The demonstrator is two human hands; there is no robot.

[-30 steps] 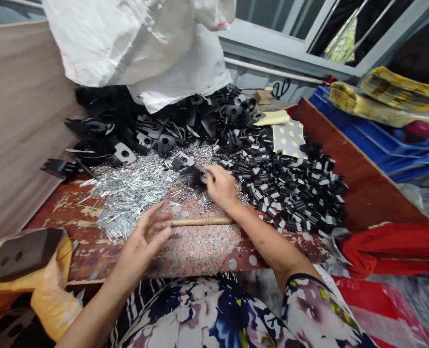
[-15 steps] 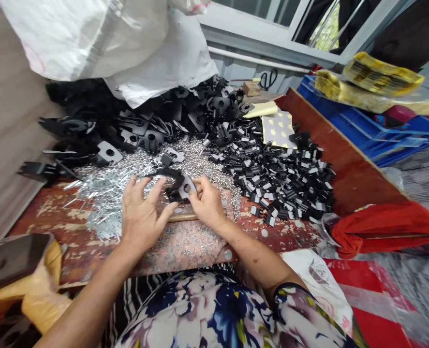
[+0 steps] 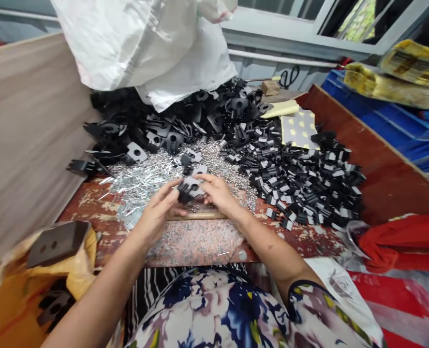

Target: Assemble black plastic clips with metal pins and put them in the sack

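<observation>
Nearest, yellow bag (image 3: 85,244): black pieces inside, finished or not, can't tell. Wooden rod (image 3: 199,215) on the bench (image 3: 203,239). Just beyond, my left hand (image 3: 158,210) and right hand (image 3: 219,193), thumbs and fingers nearly closed, pinch one grey-and-black clip (image 3: 191,186); seems mid-work. Plenty left, I'd judge: metal pins (image 3: 141,186), small black blocks (image 3: 294,186), larger clips (image 3: 173,140) heaped behind.

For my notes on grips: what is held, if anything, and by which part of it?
A black part: the left hand has its dark, blocky end, the right hand its flat, grey end.
</observation>
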